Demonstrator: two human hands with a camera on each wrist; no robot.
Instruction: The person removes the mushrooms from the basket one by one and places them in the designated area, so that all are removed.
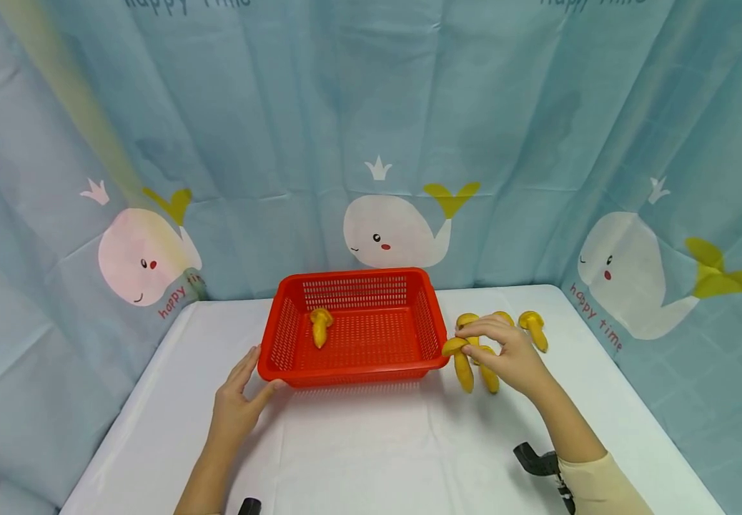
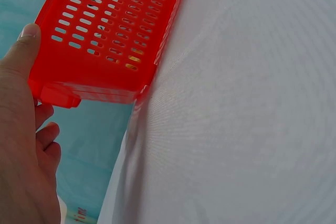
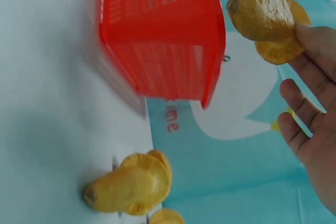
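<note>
My right hand [image 1: 502,352] pinches a yellow toy mushroom [image 1: 463,368] by its cap between thumb and fingers, stem hanging down, just off the right front corner of a red plastic basket [image 1: 352,375]. In the right wrist view the held mushroom [image 3: 262,17] is beside the basket wall [image 3: 168,69], above table height. At the basket's left front corner, my left hand [image 1: 236,400] holds the rim; the left wrist view has the thumb [image 2: 29,38] on the rim and curled fingers below it. One yellow mushroom [image 1: 321,329] lies inside the basket, towards its left.
Several more yellow mushrooms lie on the white table [image 1: 358,450] right of the basket, including one at the far right [image 1: 534,329] and one partly behind my right hand [image 1: 490,375]. A blue whale-print curtain [image 1: 506,143] encloses the back and sides.
</note>
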